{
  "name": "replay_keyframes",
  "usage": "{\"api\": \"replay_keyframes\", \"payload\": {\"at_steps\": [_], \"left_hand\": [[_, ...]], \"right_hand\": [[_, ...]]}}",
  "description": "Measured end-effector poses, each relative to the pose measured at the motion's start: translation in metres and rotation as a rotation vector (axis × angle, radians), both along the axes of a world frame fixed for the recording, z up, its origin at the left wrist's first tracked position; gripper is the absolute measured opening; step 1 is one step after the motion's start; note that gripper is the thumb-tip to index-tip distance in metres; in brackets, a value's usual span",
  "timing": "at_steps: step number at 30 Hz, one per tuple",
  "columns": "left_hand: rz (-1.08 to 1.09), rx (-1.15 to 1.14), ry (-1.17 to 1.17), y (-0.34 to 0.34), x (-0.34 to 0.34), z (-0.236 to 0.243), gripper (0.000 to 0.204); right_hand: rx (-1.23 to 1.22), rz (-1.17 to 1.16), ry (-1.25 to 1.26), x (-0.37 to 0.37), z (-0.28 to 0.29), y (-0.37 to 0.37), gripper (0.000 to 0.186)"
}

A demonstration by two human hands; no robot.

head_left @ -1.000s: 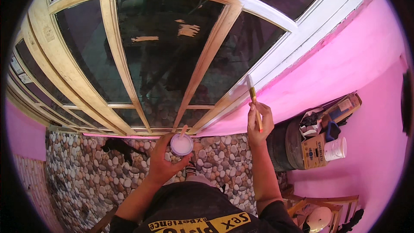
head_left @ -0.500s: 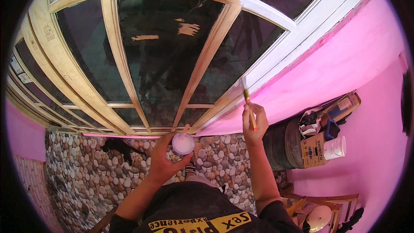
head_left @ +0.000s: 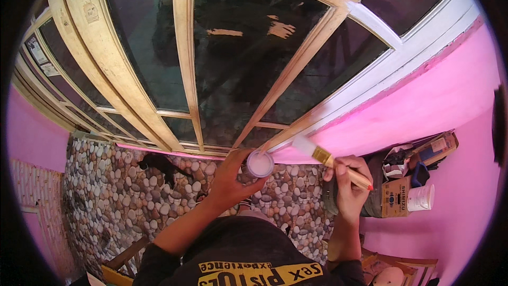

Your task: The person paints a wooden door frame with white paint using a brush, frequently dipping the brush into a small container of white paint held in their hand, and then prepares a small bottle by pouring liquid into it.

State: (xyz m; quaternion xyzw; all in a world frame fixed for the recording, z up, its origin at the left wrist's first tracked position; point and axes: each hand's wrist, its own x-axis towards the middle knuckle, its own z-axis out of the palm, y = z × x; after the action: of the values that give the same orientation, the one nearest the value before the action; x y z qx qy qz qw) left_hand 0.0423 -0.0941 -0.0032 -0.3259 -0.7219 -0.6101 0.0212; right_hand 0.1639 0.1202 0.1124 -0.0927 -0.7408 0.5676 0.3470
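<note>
My left hand [head_left: 231,181] is wrapped round a small cup of white paint [head_left: 260,163], with a stick [head_left: 262,147] leaning at its rim. In my right hand [head_left: 351,180] is a paintbrush [head_left: 332,162] with a wooden handle, red tip and white bristles. The bristles point up and left, to the right of the cup and apart from it. Beyond my hands stands a wood-framed glass door [head_left: 185,63]. Its right-hand frame [head_left: 365,82] is white in the upper part, while the lower part and the other bars show bare yellowish wood.
Pink wall [head_left: 423,90] runs along the right. A dark barrel [head_left: 373,201], a cardboard box [head_left: 395,197], and a white bucket [head_left: 421,197] stand by it. A black cat [head_left: 161,167] is on the pebble-patterned floor [head_left: 121,196] at the left. A wooden chair [head_left: 124,262] is at lower left.
The brush has come away from the door's right frame, down and back toward me, and is now nearer the cup. My left hand still holds the cup. The view has shifted left.
</note>
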Motion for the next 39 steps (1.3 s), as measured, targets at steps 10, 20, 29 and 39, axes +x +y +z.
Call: {"api": "replay_keyframes", "payload": {"at_steps": [10,20,29,39], "left_hand": [[-0.037,0.018,-0.040,0.004,-0.001,0.004,0.066],[-0.030,0.016,-0.025,0.003,-0.003,0.005,0.067],[-0.012,0.025,0.001,0.005,-0.006,0.002,0.067],[-0.056,0.007,-0.074,0.010,-0.007,0.002,0.072]], "right_hand": [[0.064,0.211,-0.280,-0.010,0.011,-0.024,0.014],[0.101,0.219,-0.379,-0.020,0.008,-0.030,0.011],[-0.039,0.192,-0.298,-0.022,0.004,-0.027,0.011],[-0.478,0.029,-0.241,-0.021,-0.020,-0.012,0.019]]}}
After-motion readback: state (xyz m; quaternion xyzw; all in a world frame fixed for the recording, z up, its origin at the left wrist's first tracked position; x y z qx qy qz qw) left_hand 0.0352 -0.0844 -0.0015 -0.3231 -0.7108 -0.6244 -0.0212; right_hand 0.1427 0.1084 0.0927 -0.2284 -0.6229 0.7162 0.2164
